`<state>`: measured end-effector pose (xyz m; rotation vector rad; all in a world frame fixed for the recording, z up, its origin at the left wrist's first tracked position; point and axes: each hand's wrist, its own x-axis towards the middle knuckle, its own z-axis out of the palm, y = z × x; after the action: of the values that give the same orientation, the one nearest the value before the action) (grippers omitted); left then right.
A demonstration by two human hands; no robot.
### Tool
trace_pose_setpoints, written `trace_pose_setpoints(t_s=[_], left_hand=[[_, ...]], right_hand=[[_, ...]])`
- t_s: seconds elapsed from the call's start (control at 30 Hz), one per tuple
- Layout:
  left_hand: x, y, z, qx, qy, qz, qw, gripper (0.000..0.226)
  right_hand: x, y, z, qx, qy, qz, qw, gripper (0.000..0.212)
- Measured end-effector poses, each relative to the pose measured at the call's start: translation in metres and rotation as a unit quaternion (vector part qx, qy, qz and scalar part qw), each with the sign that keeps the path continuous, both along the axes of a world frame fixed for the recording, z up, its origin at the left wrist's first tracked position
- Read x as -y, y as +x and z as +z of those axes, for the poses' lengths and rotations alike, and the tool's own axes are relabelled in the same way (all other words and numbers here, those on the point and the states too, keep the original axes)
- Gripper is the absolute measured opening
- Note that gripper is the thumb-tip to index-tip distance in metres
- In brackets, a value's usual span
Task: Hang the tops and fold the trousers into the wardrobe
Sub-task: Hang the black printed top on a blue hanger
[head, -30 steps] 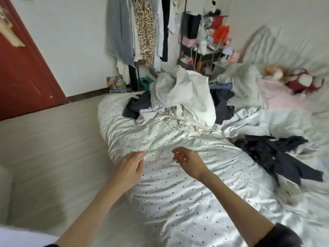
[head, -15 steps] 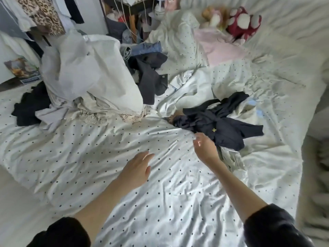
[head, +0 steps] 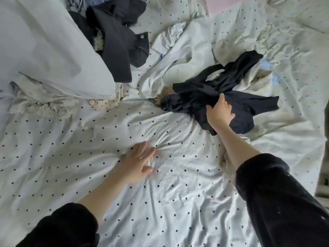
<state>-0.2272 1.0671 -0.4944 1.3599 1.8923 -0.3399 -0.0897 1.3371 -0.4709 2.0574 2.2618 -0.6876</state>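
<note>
Garment: crumpled dark navy fabric top (head: 220, 93) on dotted white bed sheet (head: 89, 148), right of centre.
Right hand (head: 219, 113): fingers spread, resting on garment.
Left hand (head: 137, 162): fingers straight, pressing sheet.

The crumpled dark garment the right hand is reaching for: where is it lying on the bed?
In the head view, the dark garment lies right of centre on the dotted sheet, under the right hand, beside a plain white cloth.
</note>
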Motion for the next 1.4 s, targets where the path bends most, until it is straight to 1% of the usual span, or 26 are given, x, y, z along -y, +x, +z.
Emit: trace_pose_setpoints(t_s=[0.1,0.13,0.2,0.23,0.3,0.37,0.4,0.47,0.5,0.57,0.6,0.63,0.67,0.7,0.77,0.8,0.9,1.03,1.1,1.13,1.17,1.2,1.27,1.3,1.33,1.4], left_hand=[[-0.001,-0.003,-0.006,0.018,-0.009,0.002,1.0,0.071],[-0.001,-0.005,-0.007,0.022,-0.011,0.002,1.0,0.071],[-0.004,-0.009,-0.004,0.039,-0.019,0.012,0.999,0.07],[-0.005,-0.01,0.0,0.055,-0.025,0.022,0.998,0.068],[-0.005,-0.011,0.009,0.082,-0.023,0.047,0.995,0.063],[-0.004,-0.008,0.025,0.111,0.008,0.09,0.99,0.055],[-0.002,-0.005,0.036,0.143,0.029,0.146,0.979,0.053],[0.004,0.001,0.062,0.224,0.066,0.285,0.93,0.054],[0.001,0.002,0.07,0.252,0.074,0.33,0.907,0.056],[0.003,0.011,0.09,0.301,0.086,0.393,0.865,0.061],[0.006,0.017,0.102,0.337,0.095,0.425,0.834,0.062],[0.007,0.023,0.111,0.365,0.104,0.455,0.805,0.059],[0.008,0.028,0.118,0.379,0.113,0.475,0.786,0.053],[0.009,0.033,0.123,0.381,0.123,0.488,0.776,0.044],[0.024,0.04,0.138,0.341,0.16,0.498,0.781,0.027],[0.034,0.041,0.143,0.317,0.172,0.505,0.785,0.025],[0.073,0.036,0.161,0.304,0.174,0.545,0.762,0.027],[0.132,0.023,0.19,0.294,0.2,0.575,0.737,0.027],[0.163,0.013,0.204,0.303,0.218,0.6,0.708,0.028],[0.177,0.008,0.21,0.315,0.221,0.613,0.69,0.029],[0.192,0.003,0.216,0.329,0.223,0.624,0.673,0.028],[0.202,-0.001,0.221,0.342,0.223,0.63,0.66,0.028],[0.218,-0.005,0.232,0.367,0.228,0.633,0.642,0.024],[0.224,-0.006,0.238,0.383,0.232,0.631,0.633,0.02],[0.227,-0.006,0.245,0.399,0.237,0.627,0.625,0.017],[0.229,-0.006,0.258,0.431,0.261,0.618,0.603,0.018]], right_hand=[[0.007,-0.006,-0.008,-0.024,0.045,0.005,0.999,0.02],[0.017,-0.006,-0.008,-0.033,0.053,0.019,0.998,0.016],[0.049,-0.003,-0.009,-0.073,0.046,0.054,0.995,0.028],[0.069,0.0,-0.009,-0.101,0.036,0.071,0.992,0.029],[0.107,0.008,-0.005,-0.137,0.042,0.104,0.984,0.024],[0.136,0.017,0.003,-0.157,0.062,0.128,0.977,0.02],[0.147,0.022,0.009,-0.168,0.068,0.134,0.974,0.02],[0.164,0.029,0.03,-0.176,0.07,0.147,0.971,0.024],[0.165,0.03,0.035,-0.171,0.066,0.156,0.971,0.026],[0.18,0.032,0.055,-0.165,0.076,0.186,0.966,0.028],[0.192,0.033,0.067,-0.17,0.085,0.212,0.959,0.027],[0.206,0.034,0.077,-0.177,0.095,0.24,0.95,0.026],[0.221,0.035,0.085,-0.183,0.1,0.263,0.942,0.025],[0.237,0.035,0.09,-0.185,0.1,0.283,0.936,0.024],[0.272,0.041,0.104,-0.206,0.115,0.314,0.92,0.024],[0.286,0.044,0.11,-0.214,0.121,0.323,0.914,0.027],[0.317,0.051,0.127,-0.226,0.145,0.343,0.9,0.029],[0.353,0.044,0.151,-0.253,0.137,0.374,0.882,0.016],[0.374,0.036,0.16,-0.259,0.123,0.403,0.869,0.01],[0.382,0.033,0.161,-0.249,0.108,0.411,0.87,0.009],[0.389,0.032,0.16,-0.228,0.088,0.412,0.878,0.011],[0.391,0.033,0.157,-0.19,0.065,0.406,0.891,0.021],[0.394,0.037,0.147,-0.088,0.002,0.395,0.915,0.057],[0.398,0.037,0.143,-0.054,-0.029,0.39,0.919,0.072],[0.404,0.036,0.141,-0.042,-0.049,0.386,0.92,0.084],[0.417,0.025,0.139,-0.06,-0.069,0.375,0.922,0.097]])
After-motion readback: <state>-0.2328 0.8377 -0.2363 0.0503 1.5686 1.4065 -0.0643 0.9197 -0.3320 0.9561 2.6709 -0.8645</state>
